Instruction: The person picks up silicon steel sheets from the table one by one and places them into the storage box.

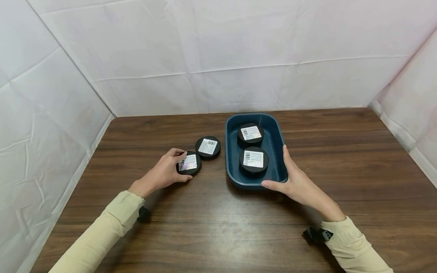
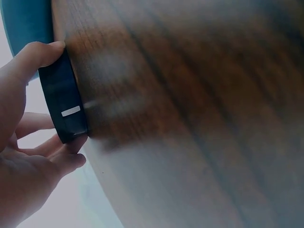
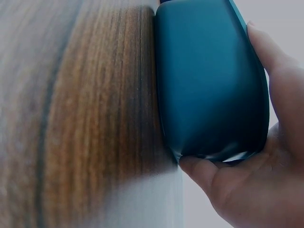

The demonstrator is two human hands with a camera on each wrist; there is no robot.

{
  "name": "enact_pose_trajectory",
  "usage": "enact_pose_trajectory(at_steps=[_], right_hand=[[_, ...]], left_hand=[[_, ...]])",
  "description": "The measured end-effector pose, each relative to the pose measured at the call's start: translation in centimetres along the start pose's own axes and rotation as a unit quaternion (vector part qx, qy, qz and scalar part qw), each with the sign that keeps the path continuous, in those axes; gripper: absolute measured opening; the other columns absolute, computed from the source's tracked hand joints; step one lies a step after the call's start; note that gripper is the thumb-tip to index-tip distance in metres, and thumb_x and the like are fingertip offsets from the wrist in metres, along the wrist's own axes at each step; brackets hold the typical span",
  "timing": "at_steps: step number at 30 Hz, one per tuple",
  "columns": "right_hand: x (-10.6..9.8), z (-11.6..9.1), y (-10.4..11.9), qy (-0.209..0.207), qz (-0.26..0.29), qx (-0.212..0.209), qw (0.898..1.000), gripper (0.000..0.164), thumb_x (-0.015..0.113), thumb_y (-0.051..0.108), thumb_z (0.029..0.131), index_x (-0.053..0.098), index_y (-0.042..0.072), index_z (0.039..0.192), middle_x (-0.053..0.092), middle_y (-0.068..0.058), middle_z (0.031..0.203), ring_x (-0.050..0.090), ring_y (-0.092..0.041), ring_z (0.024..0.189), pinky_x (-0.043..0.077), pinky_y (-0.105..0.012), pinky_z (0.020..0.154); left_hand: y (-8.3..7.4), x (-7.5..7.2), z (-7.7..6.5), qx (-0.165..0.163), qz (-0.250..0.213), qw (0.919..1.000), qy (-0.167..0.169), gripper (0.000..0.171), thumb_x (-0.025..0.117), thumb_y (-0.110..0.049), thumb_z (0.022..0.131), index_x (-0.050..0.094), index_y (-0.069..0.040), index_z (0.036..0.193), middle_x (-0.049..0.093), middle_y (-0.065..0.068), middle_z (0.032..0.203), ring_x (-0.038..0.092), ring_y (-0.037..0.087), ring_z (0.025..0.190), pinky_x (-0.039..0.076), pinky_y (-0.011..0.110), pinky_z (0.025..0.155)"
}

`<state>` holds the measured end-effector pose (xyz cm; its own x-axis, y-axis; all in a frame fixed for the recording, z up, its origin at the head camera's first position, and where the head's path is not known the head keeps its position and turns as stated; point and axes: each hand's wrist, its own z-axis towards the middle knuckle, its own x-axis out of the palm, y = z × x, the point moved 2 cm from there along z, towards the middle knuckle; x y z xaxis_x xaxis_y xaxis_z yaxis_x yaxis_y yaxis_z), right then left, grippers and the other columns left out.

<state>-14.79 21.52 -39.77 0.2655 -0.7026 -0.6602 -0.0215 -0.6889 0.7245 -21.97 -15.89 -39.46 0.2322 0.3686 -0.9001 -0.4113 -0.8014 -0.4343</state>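
My left hand point(image 1: 167, 168) holds a black round puck-like disc point(image 1: 193, 170) with a white label on top, thumb on the near edge and fingers on the far side. In the left wrist view that disc point(image 2: 64, 99) shows its smooth side with a small white mark, between thumb and fingers. A second labelled disc point(image 1: 212, 152) lies right behind it on the table. Two more discs, a far one point(image 1: 242, 140) and a near one point(image 1: 250, 170), sit in a blue tray point(image 1: 232, 181). My right hand point(image 1: 302, 185) grips the tray's near right corner; the right wrist view shows fingers against its wall point(image 3: 209, 80).
A brown wood-grain table point(image 1: 218, 227) carries everything. White cloth walls point(image 1: 218, 45) stand behind it and at both sides. The tray stands near the table's back edge, right of the loose discs.
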Motion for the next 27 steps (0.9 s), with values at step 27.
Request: enact_pose_trajectory(at_steps=[27], right_hand=[[0.0, 0.0, 0.1, 0.0, 0.006, -0.009, 1.0, 0.128, 0.074, 0.06, 0.084, -0.026, 0.026, 0.156, -0.011, -0.012, 0.169, 0.005, -0.041, 0.156, 0.017, -0.067, 0.121]], left_hand=[[-0.9, -1.1, -0.2, -0.01, -0.014, 0.999, -0.042, 0.091, 0.079, -0.029, 0.083, 0.033, 0.006, 0.153, 0.044, 0.027, 0.146, 0.054, 0.038, 0.125, 0.051, 0.052, 0.102]])
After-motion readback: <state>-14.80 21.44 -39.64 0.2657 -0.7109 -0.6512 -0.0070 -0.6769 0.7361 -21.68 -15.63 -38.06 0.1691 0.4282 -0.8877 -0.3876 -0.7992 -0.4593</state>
